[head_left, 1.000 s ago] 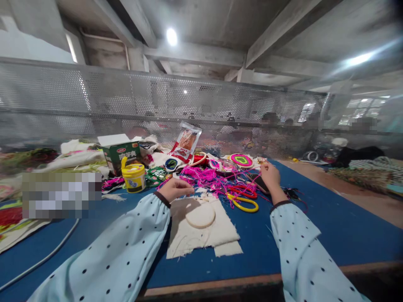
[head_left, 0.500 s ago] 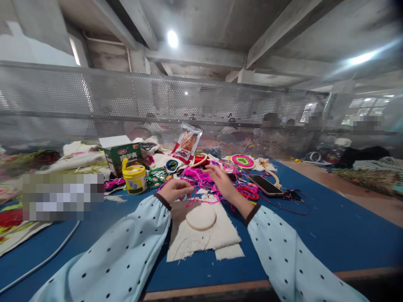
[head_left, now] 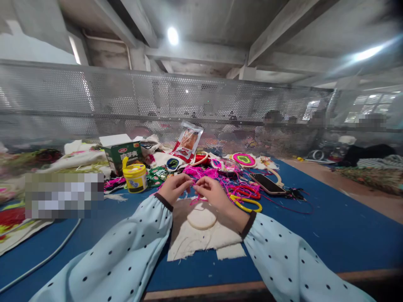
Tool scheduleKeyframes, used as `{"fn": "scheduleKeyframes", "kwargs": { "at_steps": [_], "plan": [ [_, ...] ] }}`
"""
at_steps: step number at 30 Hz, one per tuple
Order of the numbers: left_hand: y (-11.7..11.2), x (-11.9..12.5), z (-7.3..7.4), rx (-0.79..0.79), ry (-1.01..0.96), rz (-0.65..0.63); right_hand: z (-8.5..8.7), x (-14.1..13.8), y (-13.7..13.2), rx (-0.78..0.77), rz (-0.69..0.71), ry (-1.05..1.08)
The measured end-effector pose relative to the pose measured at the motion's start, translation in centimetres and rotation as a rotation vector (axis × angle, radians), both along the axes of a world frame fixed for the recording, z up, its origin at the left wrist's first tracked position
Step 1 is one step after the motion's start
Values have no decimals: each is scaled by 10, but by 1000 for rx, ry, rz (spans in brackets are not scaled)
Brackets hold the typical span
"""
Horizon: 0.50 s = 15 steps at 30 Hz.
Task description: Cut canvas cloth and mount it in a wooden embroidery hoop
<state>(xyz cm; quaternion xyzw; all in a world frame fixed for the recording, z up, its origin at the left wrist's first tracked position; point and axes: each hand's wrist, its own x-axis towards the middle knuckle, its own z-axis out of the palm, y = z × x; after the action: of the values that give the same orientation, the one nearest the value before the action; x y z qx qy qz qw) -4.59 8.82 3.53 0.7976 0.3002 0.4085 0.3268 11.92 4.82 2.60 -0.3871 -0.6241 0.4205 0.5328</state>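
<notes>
My left hand (head_left: 175, 188) and my right hand (head_left: 211, 191) meet above a round wooden embroidery hoop (head_left: 201, 220) that lies on a piece of cream cloth (head_left: 201, 239). Both hands pinch a strand of pink thread (head_left: 193, 184) between their fingertips. The strand runs back into a tangle of pink thread (head_left: 217, 176) on the blue table (head_left: 315, 235). Light blue dotted sleeves cover both arms.
Yellow and red scissors (head_left: 247, 200) and a phone (head_left: 267, 184) lie right of my hands. A yellow tub (head_left: 134, 178), a green carton (head_left: 121, 155), a snack packet (head_left: 188, 141) and finished round pieces (head_left: 243, 159) stand behind. A perforated metal screen (head_left: 157, 105) backs the table; people sit beyond it.
My right hand came from the far right near the phone, crossed over the pink thread tangle, and now meets my left hand on a strand. My left hand barely moved.
</notes>
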Motion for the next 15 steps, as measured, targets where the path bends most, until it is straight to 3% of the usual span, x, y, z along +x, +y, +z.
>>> {"fn": "scheduleKeyframes", "kwargs": {
  "at_steps": [3, 8, 12, 15],
  "plan": [
    [1, -3, -2, 194, 75, 95, 5, -1, -6, 36, -21, -50],
    [6, -5, -9, 514, 300, 179, 9, 3, -9, 248, -152, -211],
    [3, -3, -8, 616, 335, 161, 5, 9, -2, 276, -193, -245],
    [-2, -2, -4, 641, 355, 239, 2, 10, 0, 263, -193, -260]
  ]
}}
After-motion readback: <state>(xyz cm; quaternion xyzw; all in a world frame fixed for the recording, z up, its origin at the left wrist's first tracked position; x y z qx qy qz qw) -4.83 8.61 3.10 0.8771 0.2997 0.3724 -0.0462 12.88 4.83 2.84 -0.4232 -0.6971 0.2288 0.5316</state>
